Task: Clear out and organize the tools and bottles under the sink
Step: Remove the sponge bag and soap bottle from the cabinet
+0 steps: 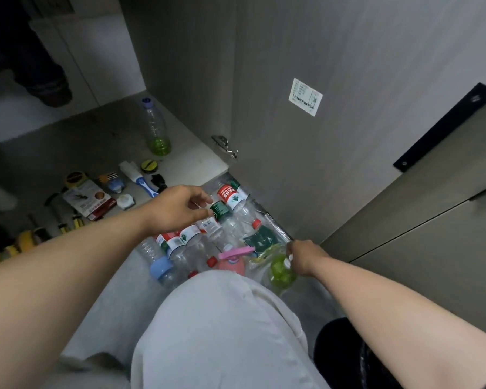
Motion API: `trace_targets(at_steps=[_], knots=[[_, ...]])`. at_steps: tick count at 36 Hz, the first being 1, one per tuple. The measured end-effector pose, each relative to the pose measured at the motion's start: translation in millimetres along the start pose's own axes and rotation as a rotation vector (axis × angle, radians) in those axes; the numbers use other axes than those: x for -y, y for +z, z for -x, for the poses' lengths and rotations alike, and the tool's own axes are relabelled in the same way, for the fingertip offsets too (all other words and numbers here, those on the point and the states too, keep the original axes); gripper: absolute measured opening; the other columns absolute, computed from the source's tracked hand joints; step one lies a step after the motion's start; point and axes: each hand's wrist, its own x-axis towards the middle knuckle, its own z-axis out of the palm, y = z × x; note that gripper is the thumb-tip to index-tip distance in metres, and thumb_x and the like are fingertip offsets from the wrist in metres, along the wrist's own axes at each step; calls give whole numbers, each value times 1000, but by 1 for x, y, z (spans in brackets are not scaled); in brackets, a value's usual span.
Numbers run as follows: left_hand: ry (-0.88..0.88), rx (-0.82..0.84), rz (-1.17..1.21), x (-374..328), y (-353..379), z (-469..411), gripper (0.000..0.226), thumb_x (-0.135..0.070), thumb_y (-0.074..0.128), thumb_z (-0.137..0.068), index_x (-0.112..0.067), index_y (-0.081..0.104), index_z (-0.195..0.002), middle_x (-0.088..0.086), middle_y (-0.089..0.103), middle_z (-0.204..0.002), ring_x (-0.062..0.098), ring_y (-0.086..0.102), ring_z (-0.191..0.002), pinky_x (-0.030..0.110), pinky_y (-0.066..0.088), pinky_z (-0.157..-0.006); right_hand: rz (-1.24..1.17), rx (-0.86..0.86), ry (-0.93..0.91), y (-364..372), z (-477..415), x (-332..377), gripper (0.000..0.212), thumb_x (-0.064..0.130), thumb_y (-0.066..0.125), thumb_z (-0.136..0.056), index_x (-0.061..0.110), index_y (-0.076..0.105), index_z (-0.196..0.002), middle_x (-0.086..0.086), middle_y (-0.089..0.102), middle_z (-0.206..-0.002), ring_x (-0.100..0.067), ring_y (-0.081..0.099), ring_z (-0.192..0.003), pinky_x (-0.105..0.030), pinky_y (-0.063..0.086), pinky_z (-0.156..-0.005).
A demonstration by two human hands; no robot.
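A heap of empty plastic bottles (208, 234) lies on the floor in front of my knee, seemingly inside a clear plastic bag (275, 228). Among them are red-labelled ones, a green-labelled bottle (219, 209), a pink bottle (232, 262) and a green bottle (281, 273). My left hand (177, 209) hovers over the heap with curled fingers, its fingertips at the green-labelled bottle; whether it pinches anything is unclear. My right hand (300, 256) grips the bag's edge beside the green bottle.
Inside the cabinet, a tall bottle (155, 127) with a green base stands on the floor. Near it lie a blue-handled brush (141, 181), a yellow tape measure (149, 165), a card package (90, 200) and yellow-handled tools (26, 242). The open cabinet door (320, 122) is on the right. Another person's shoe (48, 91) is at top left.
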Motion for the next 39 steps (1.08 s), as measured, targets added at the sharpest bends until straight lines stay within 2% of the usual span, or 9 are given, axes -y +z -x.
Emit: trace_targets(at_steps=[5, 9, 14, 19, 21, 25, 28, 32, 39], knots=[[-10, -26, 18, -2, -2, -2, 23, -31, 72, -93, -24, 68, -115, -5, 71, -109, 11, 67, -101, 40, 55, -98, 149, 109, -8, -18, 3, 5, 46, 23, 60, -85, 17, 57, -131, -9, 60, -133, -29, 62, -118, -32, 53, -91], [-21, -38, 17, -1, -5, 3, 24, -29, 71, -94, -23, 68, -118, -5, 70, -109, 11, 66, -102, 39, 54, -98, 182, 49, -72, -45, 5, 31, 34, 23, 53, -86, 15, 63, -117, -12, 64, -124, -31, 65, -109, -34, 53, -87], [-50, -52, -2, 19, -26, 12, 24, -26, 68, -96, -19, 68, -119, -4, 69, -111, 12, 65, -103, 35, 55, -96, -71, -158, -290, -94, -2, 86, 7, 27, 58, -89, 26, 65, -88, -1, 68, -98, -24, 66, -95, -29, 50, -80], [-127, -165, -54, 68, -59, 14, 20, -29, 65, -97, -23, 72, -116, -7, 70, -110, 10, 65, -101, 22, 49, -82, -149, -328, -478, -132, -33, 152, 16, 21, 65, -88, 22, 70, -103, -2, 71, -102, -21, 66, -94, -26, 50, -82], [-162, -212, -36, 93, -66, 12, 16, -27, 65, -97, -24, 73, -111, -6, 71, -110, 11, 65, -101, 28, 52, -88, -173, -335, -497, -145, -54, 181, 24, 20, 68, -87, 23, 67, -111, -3, 66, -107, -18, 63, -92, -25, 49, -80], [-236, -301, 30, 142, -73, 3, 15, -17, 60, -97, -17, 73, -106, 0, 73, -106, 16, 67, -98, 37, 55, -91, -133, -384, -517, -171, -97, 239, 51, 25, 67, -86, 21, 51, -133, -12, 50, -127, -27, 55, -112, -34, 46, -100], [-260, -370, 49, 176, -72, -8, 15, -20, 57, -98, -27, 69, -93, -8, 69, -90, 11, 65, -85, 32, 54, -76, -137, -441, -527, -192, -129, 286, 61, 27, 66, -87, 24, 39, -142, -17, 37, -140, -38, 50, -123, -39, 43, -106], [-266, -506, 118, 207, -60, -20, 22, -20, 57, -96, -39, 59, -85, -22, 59, -74, -7, 54, -69, 19, 37, -59, -127, -552, -588, -220, -159, 341, 69, 27, 63, -88, 29, 30, -149, -18, 31, -148, -40, 46, -130, -38, 43, -103], [-242, -584, 265, 231, -29, -25, 21, -16, 59, -95, -37, 60, -89, -6, 58, -98, 7, 58, -86, 26, 42, -74, -12, -595, -550, -230, -197, 387, 57, 9, 58, -92, 21, 42, -145, -14, 37, -146, -38, 50, -127, -34, 42, -102]])
